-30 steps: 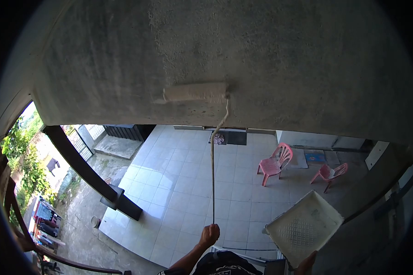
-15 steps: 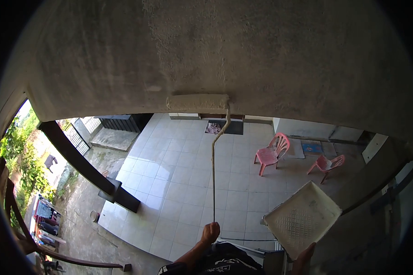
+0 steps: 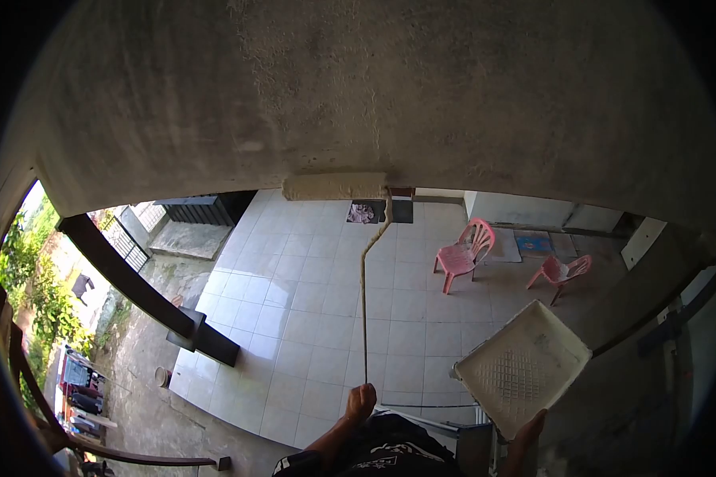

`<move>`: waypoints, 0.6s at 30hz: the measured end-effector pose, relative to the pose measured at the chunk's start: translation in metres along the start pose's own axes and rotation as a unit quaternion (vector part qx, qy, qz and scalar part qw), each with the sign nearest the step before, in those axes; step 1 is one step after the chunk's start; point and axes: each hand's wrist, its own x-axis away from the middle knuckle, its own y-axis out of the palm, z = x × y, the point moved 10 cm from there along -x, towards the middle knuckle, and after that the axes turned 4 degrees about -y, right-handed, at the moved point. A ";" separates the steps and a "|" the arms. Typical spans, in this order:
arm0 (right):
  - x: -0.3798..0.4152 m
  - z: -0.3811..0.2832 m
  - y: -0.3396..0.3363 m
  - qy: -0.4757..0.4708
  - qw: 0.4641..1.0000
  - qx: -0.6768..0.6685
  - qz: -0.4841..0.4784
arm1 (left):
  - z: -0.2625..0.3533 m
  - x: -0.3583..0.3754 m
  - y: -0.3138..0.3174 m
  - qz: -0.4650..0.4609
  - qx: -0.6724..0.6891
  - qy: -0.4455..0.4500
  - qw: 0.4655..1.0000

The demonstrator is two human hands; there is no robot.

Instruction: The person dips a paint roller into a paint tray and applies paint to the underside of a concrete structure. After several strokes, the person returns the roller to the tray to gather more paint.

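Overhead, a broad grey-brown concrete surface (image 3: pixel 453 95) is shown, matt, mottled and ridged in places with rough texture; its lower edge appears curved through the lens. Below, a floor of pale, glossy square tiles (image 3: pixel 310 318) is seen, flanked by a dark, square-based pillar (image 3: pixel 135 274). Two pink chairs of slatted, apparently moulded plastic (image 3: pixel 457 258) (image 3: pixel 561 272) are set on the tiles, the nearer dulled by pale marks.

A shallow rectangular tray (image 3: pixel 517 374) is held tilted by the right hand (image 3: pixel 531 428), at its lower corner; its raised grid and rim are coated with pale, paint-like residue. A cylindrical roller (image 3: pixel 334 187) is placed along the concrete's lower edge, apparently in contact, and is carried on a slim, bent rod (image 3: pixel 363 302), crusted near the sleeve and smoother below. The rod's lower end is gripped in the closed left hand (image 3: pixel 360 401).

For an even coat, the sleeve is best laid flat along its whole length, with light, uniform pressure and overlapping strokes. At the edge, slow travel is advised, so that drips and overrun are limited. The tray is best levelled if wet paint is pooled in it, which cannot be told here.
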 end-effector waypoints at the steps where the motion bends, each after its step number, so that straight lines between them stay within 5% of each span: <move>1: 0.002 -0.004 0.000 0.008 1.000 -0.009 0.003 | 0.013 -0.008 -0.002 0.008 0.006 0.018 1.000; 4: 0.000 -0.003 0.001 0.013 1.000 -0.011 -0.015 | 0.056 -0.046 -0.010 0.040 -0.023 0.112 0.993; 9: 0.004 -0.005 0.001 0.027 0.999 -0.023 0.002 | 0.030 -0.035 0.006 -0.008 0.036 0.020 0.999; 13: 0.014 -0.026 0.000 0.018 0.999 0.031 0.007 | 0.020 -0.012 0.013 0.046 -0.093 0.095 0.990; 18: -0.004 0.013 0.003 0.027 0.999 -0.047 -0.004 | 0.075 -0.071 -0.010 0.028 -0.007 0.087 0.996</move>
